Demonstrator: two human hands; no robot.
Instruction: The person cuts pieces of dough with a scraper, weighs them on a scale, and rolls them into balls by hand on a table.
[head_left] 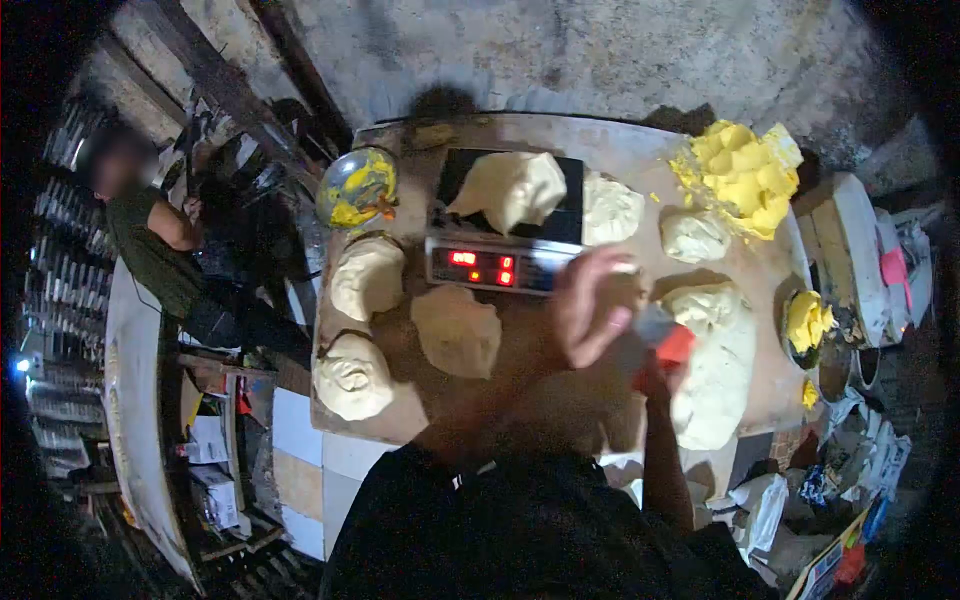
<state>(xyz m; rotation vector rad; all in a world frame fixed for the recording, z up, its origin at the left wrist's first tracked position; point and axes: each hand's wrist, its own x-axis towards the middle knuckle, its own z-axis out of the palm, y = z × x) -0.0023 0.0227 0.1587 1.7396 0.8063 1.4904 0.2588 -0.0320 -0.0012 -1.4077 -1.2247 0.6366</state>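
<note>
The left hand [590, 305] is above the tabletop [410, 412], just beside the front right corner of the digital scale [495, 268]. Its grip is part-open and curved, thumb apart from the fingers; motion blur obscures the fingertips, and whether they carry any dough cannot be told.

The right hand [655, 377] has its grip closed around a red-handled scraper [674, 346], its grey blade blurred and directed toward the left hand. The scraper is at the left edge of the large dough mass [715, 375]; contact between them cannot be confirmed.

One dough piece [512, 192] rests on the scale's dark platform, below which red digits are lit, not fully legible. A second piece [612, 210] lies just right of the platform, and a smaller lump [695, 236] lies farther right. Two rounded portions [360, 330] sit at the left side, one nearer the wearer than the other, with a flatter piece [457, 332] in front of the scale.

A yellow-smeared bowl [357, 188] stands at the far left corner; a yellow fatty mound [742, 180] is at the far right. Another person [155, 235] is at left, well apart.
</note>
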